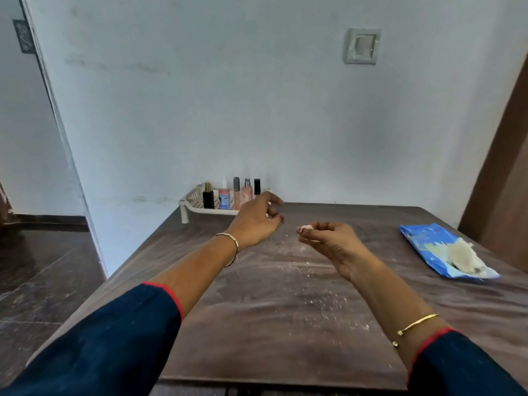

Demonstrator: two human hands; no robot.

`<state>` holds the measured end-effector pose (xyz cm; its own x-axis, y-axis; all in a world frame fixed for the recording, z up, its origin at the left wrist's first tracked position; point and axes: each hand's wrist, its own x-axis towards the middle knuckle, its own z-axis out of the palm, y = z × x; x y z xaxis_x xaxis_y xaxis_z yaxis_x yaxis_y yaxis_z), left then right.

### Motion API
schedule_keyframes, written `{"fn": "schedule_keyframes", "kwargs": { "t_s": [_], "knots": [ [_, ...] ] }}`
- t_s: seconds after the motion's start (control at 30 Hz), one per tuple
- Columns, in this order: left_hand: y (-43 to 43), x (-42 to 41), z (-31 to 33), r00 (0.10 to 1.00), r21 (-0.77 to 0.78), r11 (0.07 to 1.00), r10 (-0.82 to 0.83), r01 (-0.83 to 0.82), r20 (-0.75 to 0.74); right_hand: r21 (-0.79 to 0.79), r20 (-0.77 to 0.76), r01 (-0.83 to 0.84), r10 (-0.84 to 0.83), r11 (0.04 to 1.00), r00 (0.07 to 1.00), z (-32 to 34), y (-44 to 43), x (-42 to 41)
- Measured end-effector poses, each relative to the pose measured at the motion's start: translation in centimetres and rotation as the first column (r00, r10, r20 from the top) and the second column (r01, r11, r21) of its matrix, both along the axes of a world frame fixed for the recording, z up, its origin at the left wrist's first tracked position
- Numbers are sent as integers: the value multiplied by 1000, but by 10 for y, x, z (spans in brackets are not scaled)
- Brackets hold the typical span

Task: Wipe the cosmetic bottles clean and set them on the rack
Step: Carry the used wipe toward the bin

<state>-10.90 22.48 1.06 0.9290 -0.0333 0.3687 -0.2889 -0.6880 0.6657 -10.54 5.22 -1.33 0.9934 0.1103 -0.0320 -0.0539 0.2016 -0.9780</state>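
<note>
1. Nearest the camera: two dark blue sleeves (94, 344) with red cuffs, forearms bare, a thin bangle (415, 325) on the right wrist and a bracelet (233, 241) on the left.
2. Beneath the arms: a dark wooden table (257, 324), dusted with white specks around its middle.
3. Right hand (333, 242) raised over the table centre, palm turned inward, fingers curled and pinched on a small pale wad of wipe (307, 227); no bottle in it.
4. Left hand (257, 221) slightly farther out, fingers loosely spread and half curled, holding nothing visible, fingertips just short of the rack's near right corner.
5. To the right, well apart from both hands: a blue wipes packet (428, 238) lying flat, a crumpled white wipe (463, 257) on its near end.
6. Farthest, against the wall: a pale perforated rack (194, 200) on short legs at the table's back left corner.
7. On the rack, five cosmetic bottles (228, 195) upright in a row, long axes vertical, none lying on the table.
8. Key relation: bottles ahead and slightly left of the left fingers; left hand clearly nearer than the right.
9. Judged near the end: all visible bottles already on the rack.
</note>
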Motion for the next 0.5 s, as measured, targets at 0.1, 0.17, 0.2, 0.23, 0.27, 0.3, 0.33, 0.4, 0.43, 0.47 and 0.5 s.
{"fn": "schedule_keyframes", "kwargs": {
  "t_s": [0.1, 0.17, 0.2, 0.23, 0.27, 0.3, 0.33, 0.4, 0.43, 0.47, 0.5],
  "knots": [
    [-31, -30, 0, 990, -105, 989, -113, 104, -80, 45, -12, 20, -19, 999, 1000, -4, -38, -26],
    [-53, -47, -3, 971, -158, 973, -189, 166, -144, 117, -26, 82, -79, 990, 997, -7, -65, -45],
    [-66, -53, -6, 961, -171, 965, -226, 198, -162, 153, -36, 126, -122, 980, 992, -9, -79, -54],
    [-77, -59, -9, 951, -181, 956, -263, 232, -166, 186, -48, 163, -157, 969, 986, -11, -92, -62],
    [-91, -65, -13, 938, -187, 945, -301, 268, -171, 218, -61, 197, -188, 956, 980, -14, -106, -73],
    [-105, -71, -17, 925, -197, 933, -336, 301, -180, 236, -62, 217, -209, 947, 976, -15, -120, -82],
    [-121, -76, -23, 908, -203, 921, -371, 333, -196, 243, -66, 243, -234, 939, 970, -18, -137, -92],
    [-140, -86, -32, 885, -198, 906, -413, 375, -213, 248, -55, 258, -252, 934, 966, -26, -156, -105],
    [-160, -91, -39, 861, -199, 887, -456, 418, -225, 254, -52, 277, -273, 927, 961, -31, -175, -119],
    [-173, -96, -45, 850, -214, 874, -479, 437, -219, 262, -53, 282, -277, 923, 959, -36, -190, -130],
    [-175, -100, -49, 854, -236, 867, -484, 439, -188, 276, -67, 276, -268, 921, 961, -39, -195, -137]
  ]
}}
